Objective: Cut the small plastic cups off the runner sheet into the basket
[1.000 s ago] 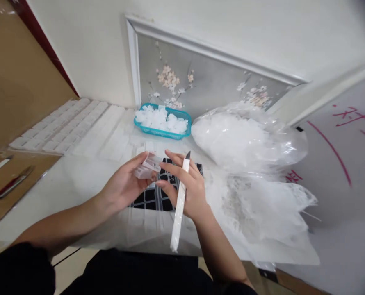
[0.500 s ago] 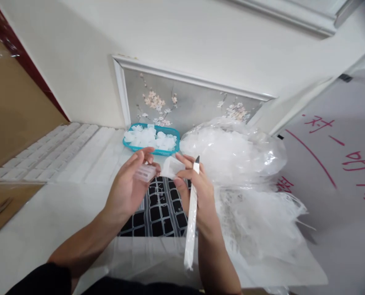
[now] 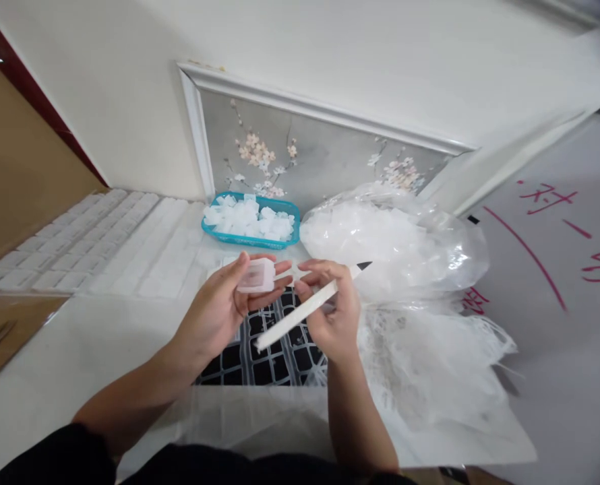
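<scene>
My left hand (image 3: 222,296) is turned palm up, its thumb and fingers around a small translucent white plastic box (image 3: 259,276). My right hand (image 3: 333,306) grips a slim white-wrapped stick (image 3: 297,315) with a dark pointed tip, slanting up to the right. A whitish bit (image 3: 296,275) shows by the right fingertips, too small and blurred to name. Beneath both hands lies a black-celled tray (image 3: 270,370) with clear dividers, partly hidden by them.
A blue basket (image 3: 214,236) of small white pieces stands behind the hands. Right of it are a clear bag (image 3: 391,236) of white pieces and crumpled plastic (image 3: 426,370). Rows of white boxes (image 3: 77,242) line the left. A whiteboard (image 3: 547,350) rises at the right.
My left hand has rolled palm up, showing the box more fully. The stick has swung from near upright to a slant. The larger white piece at my right fingers no longer shows there.
</scene>
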Available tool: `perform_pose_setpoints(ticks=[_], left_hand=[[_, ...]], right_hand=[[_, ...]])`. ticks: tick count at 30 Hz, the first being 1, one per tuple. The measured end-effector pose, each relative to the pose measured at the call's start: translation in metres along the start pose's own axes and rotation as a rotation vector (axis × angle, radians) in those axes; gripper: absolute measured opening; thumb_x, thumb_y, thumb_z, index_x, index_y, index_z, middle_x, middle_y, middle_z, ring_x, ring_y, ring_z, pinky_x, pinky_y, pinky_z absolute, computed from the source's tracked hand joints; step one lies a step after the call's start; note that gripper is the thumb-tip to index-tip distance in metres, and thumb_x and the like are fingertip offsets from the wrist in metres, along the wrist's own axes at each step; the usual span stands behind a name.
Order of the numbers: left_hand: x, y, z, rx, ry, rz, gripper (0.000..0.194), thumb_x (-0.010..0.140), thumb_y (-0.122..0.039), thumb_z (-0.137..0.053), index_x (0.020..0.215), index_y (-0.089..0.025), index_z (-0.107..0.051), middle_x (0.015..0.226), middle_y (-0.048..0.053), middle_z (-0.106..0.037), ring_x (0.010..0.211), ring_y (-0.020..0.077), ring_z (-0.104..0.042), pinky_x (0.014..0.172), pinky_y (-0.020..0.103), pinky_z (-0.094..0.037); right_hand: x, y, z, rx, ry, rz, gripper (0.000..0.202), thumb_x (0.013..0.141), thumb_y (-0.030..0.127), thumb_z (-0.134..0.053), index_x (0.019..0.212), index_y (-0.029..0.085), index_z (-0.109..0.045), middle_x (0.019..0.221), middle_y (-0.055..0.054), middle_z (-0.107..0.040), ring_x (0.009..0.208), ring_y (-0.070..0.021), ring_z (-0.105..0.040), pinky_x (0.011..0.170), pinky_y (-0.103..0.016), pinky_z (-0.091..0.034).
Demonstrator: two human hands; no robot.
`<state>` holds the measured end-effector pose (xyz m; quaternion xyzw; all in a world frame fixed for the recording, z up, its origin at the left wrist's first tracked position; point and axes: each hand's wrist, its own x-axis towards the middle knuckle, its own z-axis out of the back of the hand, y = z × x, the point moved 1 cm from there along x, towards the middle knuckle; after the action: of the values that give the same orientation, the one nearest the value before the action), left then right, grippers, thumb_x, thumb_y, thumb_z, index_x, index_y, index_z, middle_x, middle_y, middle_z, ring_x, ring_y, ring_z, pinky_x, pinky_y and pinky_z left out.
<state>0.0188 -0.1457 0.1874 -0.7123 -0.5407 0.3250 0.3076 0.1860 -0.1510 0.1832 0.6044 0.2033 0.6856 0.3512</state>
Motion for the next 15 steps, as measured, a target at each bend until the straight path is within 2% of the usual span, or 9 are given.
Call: perform_pose_setpoints(ticks=[3,5,7,9,12,15], left_hand=[[0.005,0.004,0.002,0.141,-0.033,-0.074,0.039,0.088,-0.051,-0.063,0.105,-0.017,-0.072,0.103,0.011,-0.074,0.094,0.0265,-0.071,0.081,0.035,-0.059],[0.009,0.007,0.005,0.224,-0.012,-0.083,0.039,0.088,-0.051,-0.063,0.105,-0.017,-0.073,0.097,0.009,-0.075,0.09,0.0253,-0.072,0.075,0.032,-0.057],[0.014,0.01,0.008,0.275,0.019,-0.074,0.04,0.087,-0.052,-0.064,0.107,-0.018,-0.072,0.093,0.008,-0.075,0.086,0.0245,-0.071,0.071,0.03,-0.056],[0.018,0.013,0.011,0.326,0.037,-0.077,0.041,0.087,-0.054,-0.063,0.108,-0.019,-0.072,0.09,0.007,-0.075,0.085,0.0241,-0.071,0.07,0.029,-0.054],[0.022,0.014,0.012,0.457,0.044,-0.151,0.043,0.089,-0.056,-0.06,0.108,-0.019,-0.071,0.095,0.008,-0.074,0.094,0.0254,-0.069,0.078,0.031,-0.053],[0.019,0.007,0.009,0.587,-0.013,-0.423,0.04,0.092,-0.052,-0.056,0.116,-0.023,-0.068,0.119,0.008,-0.068,0.116,0.0269,-0.061,0.095,0.036,-0.049]], right_hand=[[0.003,-0.002,0.006,-0.11,0.13,0.113,0.038,0.09,0.016,-0.06,0.124,0.032,-0.058,0.122,-0.005,-0.064,0.088,-0.0165,-0.07,0.075,-0.034,-0.062],[0.003,-0.004,0.007,-0.137,0.225,0.172,0.043,0.091,0.015,-0.06,0.13,0.033,-0.057,0.134,-0.006,-0.059,0.096,-0.0172,-0.069,0.082,-0.035,-0.062],[0.003,-0.007,0.006,-0.134,0.315,0.21,0.038,0.091,0.016,-0.059,0.125,0.032,-0.06,0.144,-0.006,-0.051,0.101,-0.0173,-0.068,0.088,-0.036,-0.061],[0.003,-0.01,0.004,-0.114,0.39,0.219,0.024,0.092,0.015,-0.058,0.111,0.028,-0.066,0.149,-0.005,-0.045,0.107,-0.0178,-0.067,0.093,-0.036,-0.059],[0.004,-0.013,0.003,-0.135,0.431,0.185,0.013,0.093,0.016,-0.055,0.095,0.024,-0.065,0.143,-0.006,-0.05,0.117,-0.021,-0.062,0.097,-0.04,-0.056],[0.007,-0.013,0.005,-0.168,0.409,0.154,0.01,0.094,0.016,-0.051,0.095,0.024,-0.058,0.126,-0.008,-0.061,0.124,-0.0229,-0.057,0.097,-0.043,-0.054]])
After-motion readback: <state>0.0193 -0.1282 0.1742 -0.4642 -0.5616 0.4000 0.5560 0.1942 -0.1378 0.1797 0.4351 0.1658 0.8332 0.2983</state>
